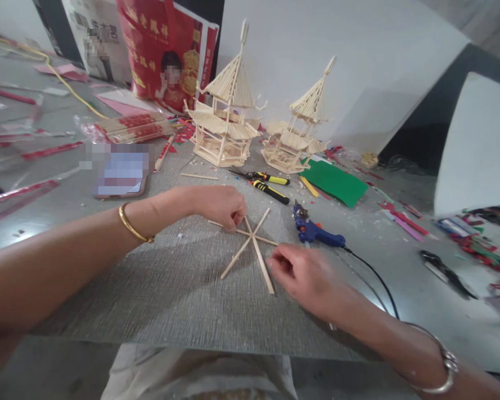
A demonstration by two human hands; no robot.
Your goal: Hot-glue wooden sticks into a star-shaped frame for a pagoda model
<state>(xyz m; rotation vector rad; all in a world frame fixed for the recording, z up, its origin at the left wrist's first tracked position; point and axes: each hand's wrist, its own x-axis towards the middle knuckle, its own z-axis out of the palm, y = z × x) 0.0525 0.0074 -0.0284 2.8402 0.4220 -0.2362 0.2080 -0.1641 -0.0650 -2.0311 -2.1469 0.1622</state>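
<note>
L hand [223, 206] and R hand [302, 272] flank a star of crossed wooden sticks [253, 236], which lies flat on a gray tabletop [170, 294], center frame. L hand, fingers curled, sits over the star's upper-left spokes; R hand, also curled, is just beside the right-hand spoke. Can't tell if either one pinches wood: the fingertips are tucked out of sight.

Good handling here prob. means light pressure nr the outer ends, sticks kept flat, gaps btwn spokes even, no twist put on the center joint. A blue glue gun [316, 232] lies beyond the R hand, nozzle angled away; best keep skin off the tip, in case it's hot.

Hard to make out: L hand covers parts of the upper-left spokes, R hand is slightly blurred, and whether glue bonds the center is too small to tell. The gun's black cord [383, 280] is partly lost nr a silver bracelet [450, 364]; phone [123, 172] screen is pixelated, unreadable.
</note>
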